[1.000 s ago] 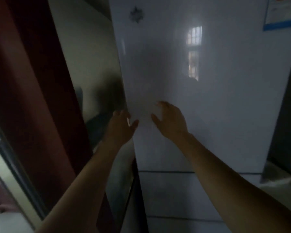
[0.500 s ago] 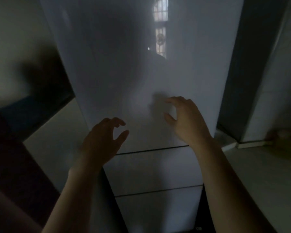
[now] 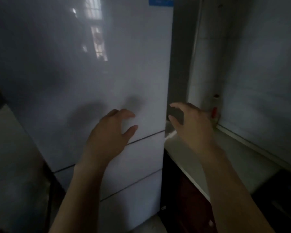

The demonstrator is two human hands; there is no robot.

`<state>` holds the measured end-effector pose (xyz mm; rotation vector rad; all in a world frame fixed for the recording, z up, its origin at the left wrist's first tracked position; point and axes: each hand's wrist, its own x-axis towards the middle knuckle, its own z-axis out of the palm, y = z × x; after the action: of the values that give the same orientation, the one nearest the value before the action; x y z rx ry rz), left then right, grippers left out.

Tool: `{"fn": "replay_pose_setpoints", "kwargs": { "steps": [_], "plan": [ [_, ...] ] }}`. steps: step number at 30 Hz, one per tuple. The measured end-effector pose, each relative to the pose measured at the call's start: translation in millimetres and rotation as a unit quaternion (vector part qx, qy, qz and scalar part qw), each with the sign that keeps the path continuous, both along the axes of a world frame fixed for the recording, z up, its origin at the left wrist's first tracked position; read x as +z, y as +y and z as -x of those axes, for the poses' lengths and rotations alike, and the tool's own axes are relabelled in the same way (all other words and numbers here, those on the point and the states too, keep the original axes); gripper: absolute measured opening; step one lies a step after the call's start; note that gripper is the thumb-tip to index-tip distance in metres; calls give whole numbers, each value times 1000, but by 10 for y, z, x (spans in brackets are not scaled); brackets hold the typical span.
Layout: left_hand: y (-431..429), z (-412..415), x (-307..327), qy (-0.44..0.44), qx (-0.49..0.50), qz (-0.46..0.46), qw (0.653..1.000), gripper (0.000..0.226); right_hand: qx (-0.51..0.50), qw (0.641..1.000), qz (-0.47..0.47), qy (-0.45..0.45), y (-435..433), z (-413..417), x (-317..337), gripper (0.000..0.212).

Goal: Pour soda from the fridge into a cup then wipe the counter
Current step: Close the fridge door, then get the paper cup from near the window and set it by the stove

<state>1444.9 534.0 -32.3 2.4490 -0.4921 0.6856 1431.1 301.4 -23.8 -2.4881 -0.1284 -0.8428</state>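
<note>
A tall white fridge [image 3: 94,78] fills the left and middle of the view, its upper door shut and two drawer fronts [image 3: 138,158] below it. My left hand [image 3: 111,132] hovers in front of the lower part of the upper door, fingers curled and apart, holding nothing. My right hand [image 3: 190,121] is at the fridge door's right edge, fingers spread and empty. To the right runs a pale counter [image 3: 225,157]. No soda or cup is in view.
A small bottle with a red part [image 3: 215,106] stands in the corner behind my right hand. A dark cooktop [image 3: 282,195] sits on the counter at the lower right. Dark cabinet fronts [image 3: 183,190] lie under the counter. A grey wall [image 3: 259,64] rises behind.
The view swung right, bringing the counter into sight. Both hands moved right across the fridge front; my right hand went from the door face to its right edge.
</note>
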Motion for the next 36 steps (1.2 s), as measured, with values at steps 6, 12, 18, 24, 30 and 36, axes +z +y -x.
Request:
{"fn": "replay_pose_setpoints", "kwargs": {
  "steps": [6, 12, 18, 24, 30, 36],
  "plan": [
    [-357, 264, -432, 53, -115, 16, 992, 25, -117, 989, 21, 89, -240, 757, -308, 34],
    [-1065, 781, -593, 119, -239, 4, 964, 26, -227, 969, 4, 101, -764, 1727, -301, 40],
    [-1701, 1419, -316, 76, -317, 4, 945, 23, -280, 957, -17, 73, -1185, 2696, -205, 36],
    [-2332, 2289, -171, 40, -354, 5, 934, 18, -306, 949, -9, 69, -1704, 3757, -76, 37],
    [-3189, 3292, -100, 42, -429, -3, 902, 19, -376, 925, -27, 52, -2285, 4946, -93, 40],
    [-3818, 3850, -131, 37, -468, -37, 882, 21, -431, 899, -61, 52, -2676, 5657, -167, 44]
  ]
}}
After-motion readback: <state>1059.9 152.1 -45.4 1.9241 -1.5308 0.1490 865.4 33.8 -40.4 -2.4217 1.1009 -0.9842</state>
